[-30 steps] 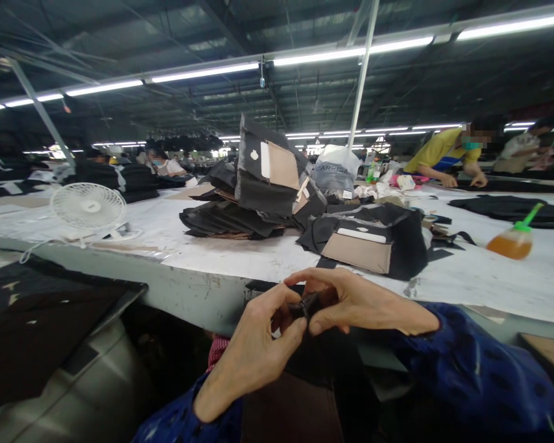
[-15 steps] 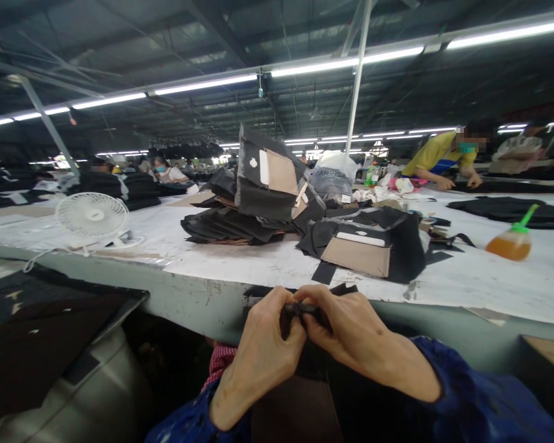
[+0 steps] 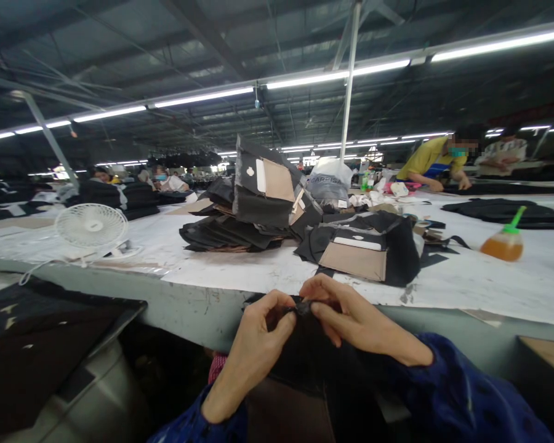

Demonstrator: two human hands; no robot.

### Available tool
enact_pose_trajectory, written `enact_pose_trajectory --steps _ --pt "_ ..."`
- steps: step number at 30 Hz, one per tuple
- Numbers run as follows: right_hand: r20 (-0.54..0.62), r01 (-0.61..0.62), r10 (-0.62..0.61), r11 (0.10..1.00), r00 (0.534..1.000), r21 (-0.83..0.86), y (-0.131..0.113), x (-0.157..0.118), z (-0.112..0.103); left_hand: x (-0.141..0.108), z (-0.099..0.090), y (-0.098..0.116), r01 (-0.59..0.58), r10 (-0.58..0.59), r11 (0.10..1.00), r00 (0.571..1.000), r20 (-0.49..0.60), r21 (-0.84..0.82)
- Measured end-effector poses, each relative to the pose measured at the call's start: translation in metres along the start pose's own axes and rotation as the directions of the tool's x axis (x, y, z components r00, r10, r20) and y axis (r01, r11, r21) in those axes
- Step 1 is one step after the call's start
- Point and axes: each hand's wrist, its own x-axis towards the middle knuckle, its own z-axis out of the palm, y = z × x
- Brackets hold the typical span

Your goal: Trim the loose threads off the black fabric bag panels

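At the table's front edge, my left hand (image 3: 258, 344) pinches the top edge of a black fabric piece (image 3: 311, 363) between thumb and forefinger. My right hand (image 3: 351, 314) grips the same edge a little to the right, its fingertips close to those of the left. The fabric hangs down toward my lap, and a brown panel (image 3: 289, 409) shows on its lower part. What lies exactly between the fingertips is small and dark, so its details are hard to make out.
On the white-topped table (image 3: 240, 271) lie a stack of black fabric pieces (image 3: 231, 234) and a black piece with a tan pocket (image 3: 355, 258). A white fan (image 3: 91, 226) stands left, an oil bottle (image 3: 503, 243) right. Across the table a co-worker in yellow (image 3: 427, 160) bends over dark fabric.
My fingertips have spread slightly apart along the fabric edge, and the right hand's fingers have loosened somewhat. More of the black fabric shows below the hands. The view has shifted slightly.
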Motion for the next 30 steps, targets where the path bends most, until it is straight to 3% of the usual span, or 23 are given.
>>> enact_pose_trajectory --steps 2,5,8,10,12,15,19,23,26,30 --pt "0.049 -0.039 0.036 0.997 0.998 0.069 0.001 0.001 -0.004 0.001 0.002 0.001 0.010 -0.010 1.000 1.000 -0.030 0.016" --pt "0.022 -0.061 0.063 0.996 0.998 -0.068 0.001 0.004 -0.007 0.000 0.004 0.001 0.028 -0.026 0.999 0.999 -0.045 0.025" --pt "-0.003 -0.075 0.076 0.984 0.997 -0.163 0.000 0.004 -0.004 -0.004 -0.001 0.004 0.104 -0.107 0.984 0.994 -0.017 -0.144" --pt "-0.020 -0.018 0.014 0.980 1.000 -0.196 -0.002 0.004 -0.002 -0.010 -0.012 0.010 0.148 -0.144 0.942 0.989 0.034 -0.302" --pt "-0.025 0.119 -0.130 0.958 0.991 -0.260 -0.006 0.003 0.000 -0.018 -0.028 0.018 0.183 -0.153 0.915 0.982 0.111 -0.360" --pt "-0.069 0.261 -0.313 0.878 0.947 -0.402 -0.012 0.002 -0.004 -0.029 -0.054 0.029 0.209 -0.176 0.927 0.976 0.131 -0.311" --pt "-0.084 0.287 -0.374 0.822 0.924 -0.492 -0.018 -0.001 -0.016 -0.020 -0.073 0.021 0.105 -0.116 0.976 0.992 -0.047 -0.190" --pt "0.005 0.410 -0.456 0.796 0.890 -0.444 -0.023 -0.003 -0.026 0.014 -0.070 -0.010 0.065 -0.071 0.993 0.996 0.056 0.099" --pt "-0.149 0.369 -0.480 0.807 0.864 -0.461 -0.016 -0.004 -0.033 0.026 -0.067 -0.027 0.108 -0.139 0.979 0.975 0.176 0.174" --pt "-0.502 0.151 -0.353 0.905 0.790 -0.399 0.011 -0.007 -0.037 0.014 -0.077 -0.025 0.110 -0.145 0.980 0.964 0.221 0.163"
